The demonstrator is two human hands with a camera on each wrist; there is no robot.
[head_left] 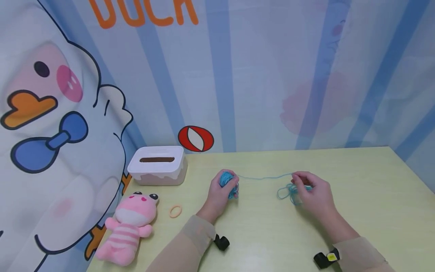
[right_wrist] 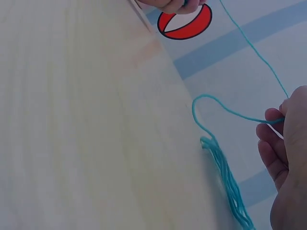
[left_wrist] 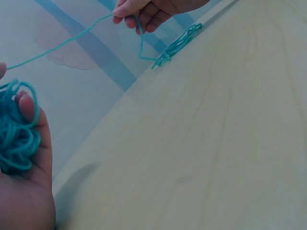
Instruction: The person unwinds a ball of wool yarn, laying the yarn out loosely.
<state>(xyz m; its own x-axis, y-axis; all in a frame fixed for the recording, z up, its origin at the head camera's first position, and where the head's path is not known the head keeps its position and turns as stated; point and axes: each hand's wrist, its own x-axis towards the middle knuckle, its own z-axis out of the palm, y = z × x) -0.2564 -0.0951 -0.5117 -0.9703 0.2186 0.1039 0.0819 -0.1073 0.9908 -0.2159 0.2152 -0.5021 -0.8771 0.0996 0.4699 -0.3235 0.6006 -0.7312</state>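
Note:
A bundle of turquoise yarn [head_left: 225, 179] sits in my left hand [head_left: 218, 194], gripped between the thumb and curled fingers. From it a single strand [head_left: 261, 178] runs across to my right hand [head_left: 316, 192], which pinches it between thumb and fingertips. Beneath the right hand, a loose heap of the same yarn [right_wrist: 225, 177] lies on the table, joined to the pinched strand by a curving length. In the left wrist view, loops of the bundle [left_wrist: 17, 134] bulge over the palm, and the right hand [left_wrist: 153, 12] appears at the top.
At the left, a pink striped plush toy [head_left: 127, 230] lies on the pale wooden table [head_left: 265, 230]. Beside it is a small peach-coloured ring [head_left: 175, 211]. Behind them stands a white-lidded tissue box [head_left: 158, 166]. A printed cloth backdrop [head_left: 258, 75] hangs along the table's far edge.

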